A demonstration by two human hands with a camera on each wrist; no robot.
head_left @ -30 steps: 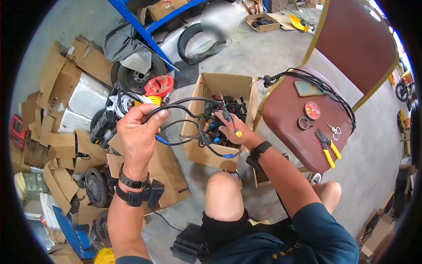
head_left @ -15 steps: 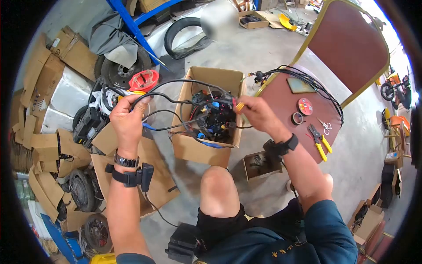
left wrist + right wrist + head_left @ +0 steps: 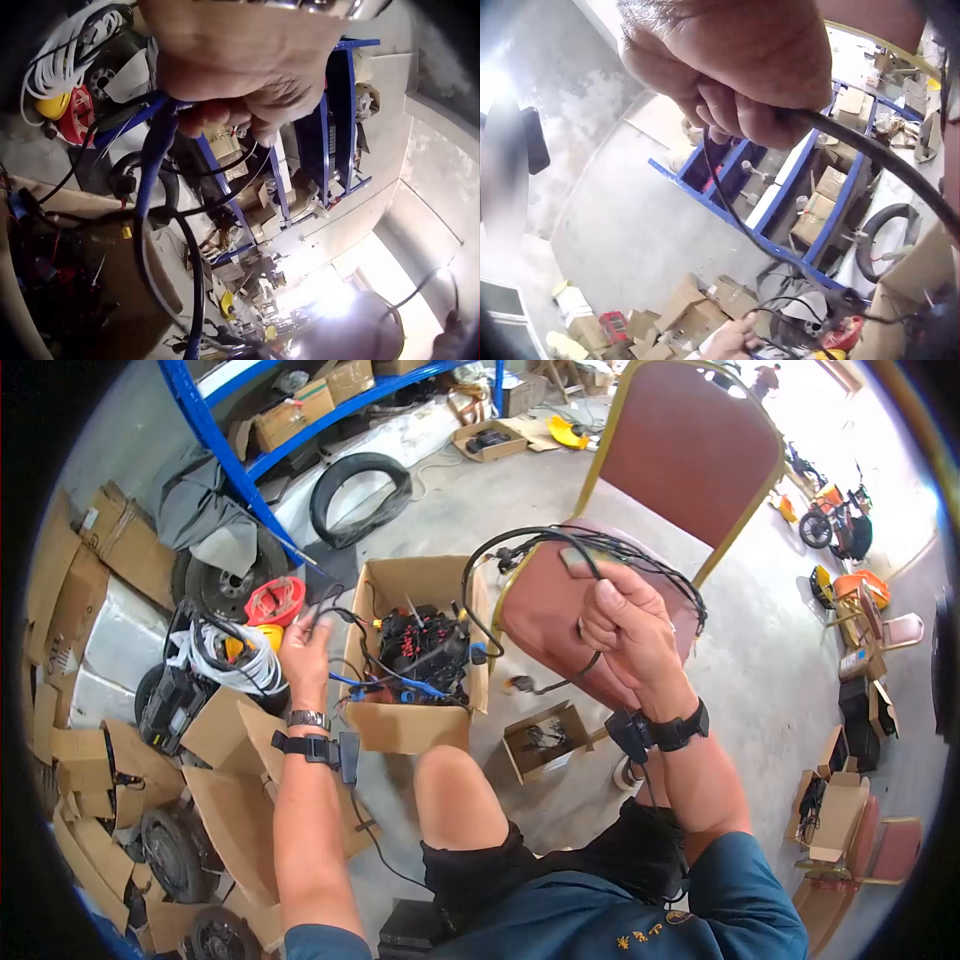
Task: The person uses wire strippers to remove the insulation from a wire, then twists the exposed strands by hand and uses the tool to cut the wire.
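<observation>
Blue shelving (image 3: 218, 438): stands at the back, cartons on its levels.
Chair (image 3: 690, 450): gold-framed, with red-brown back and seat, right of the cardboard box.
Cardboard box (image 3: 405, 728): on the floor in front of the person's knee, holding a dark tangle of wiring (image 3: 415, 645) with red specks and blue bits.
Cable bundle (image 3: 640, 555): long, black, laid across the chair seat, partly behind the right hand.
Black cable (image 3: 468, 585): smooth and fairly thick, arching up from near the box's right edge into the right hand, in front of the chair; in the right wrist view, a thick length meets the fist on one side and a thinner one leaves on the other.
Right hand (image 3: 630, 620): raised before the chair seat, fingers curled tightly round the black cable.
Left hand (image 3: 303, 660): beside the box's left side, fingers and thumb pinching dark wires (image 3: 340, 615) that loop toward the box; whether these join the black cable, I cannot tell.
Blue wrapping (image 3: 154, 161): glossy sleeve or tape round a cable at the left hand, black line running on below.
Cable end (image 3: 520, 683): small dark connector, hanging beneath the right hand, between box and chair.
</observation>
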